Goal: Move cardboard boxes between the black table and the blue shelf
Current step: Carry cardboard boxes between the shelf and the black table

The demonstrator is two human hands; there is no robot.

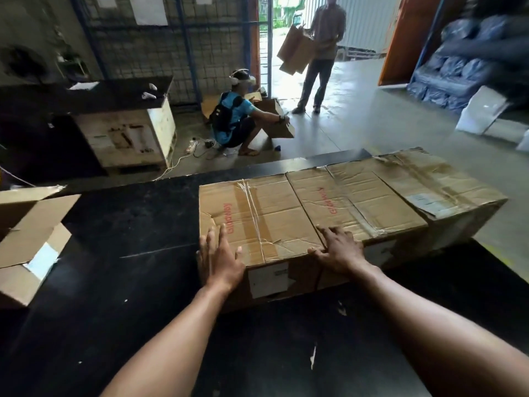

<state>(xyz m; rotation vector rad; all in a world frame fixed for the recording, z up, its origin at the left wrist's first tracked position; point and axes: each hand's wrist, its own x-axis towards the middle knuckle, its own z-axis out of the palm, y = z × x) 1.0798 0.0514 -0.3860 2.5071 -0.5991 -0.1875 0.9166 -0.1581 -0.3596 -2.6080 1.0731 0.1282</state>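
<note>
The grey floor [357, 130] shines with daylight from an open doorway [286, 24] at the back. Left of it is a mesh wall [160, 53], then a pale cabinet [128, 136] with dark top. Blue sacks [458, 73] are piled at right.

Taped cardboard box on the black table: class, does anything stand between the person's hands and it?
Nothing visible does. The left hand touches the taped cardboard box at its near left corner, and the right hand lies open on its top, by the near edge.
</note>
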